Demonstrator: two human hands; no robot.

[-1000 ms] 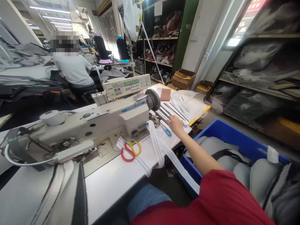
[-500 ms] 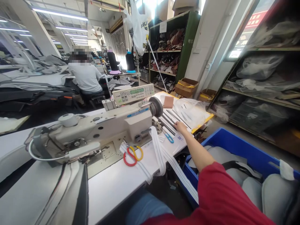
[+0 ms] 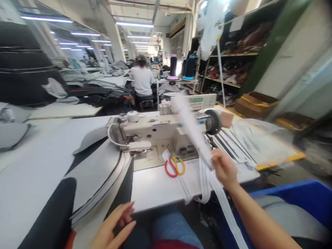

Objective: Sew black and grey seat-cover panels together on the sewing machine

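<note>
My right hand [image 3: 225, 170] is closed on a long white strip [image 3: 193, 129], which rises up and to the left, smeared by motion; whether it is paper or cloth I cannot tell. Below that hand, white zipper-like tape [image 3: 225, 207] hangs over the table's front edge. My left hand [image 3: 114, 226], fingers apart and holding nothing, hovers at the front edge beside grey fabric panels [image 3: 95, 173]. Scissors [image 3: 175, 167] with one red and one yellow handle lie in front of the sewing machine [image 3: 160, 129].
Dark narrow strips [image 3: 228, 145] and clear plastic [image 3: 261, 138] lie on the table's right side. A blue bin [image 3: 306, 200] with grey pieces stands at lower right. Thread cones [image 3: 173, 67] stand behind the machine. Farther back a person in a white shirt [image 3: 142, 80] sits facing away.
My right hand has left the dark strips and come back toward me, now with the white strip in it. My left hand has come into view. The camera has turned left.
</note>
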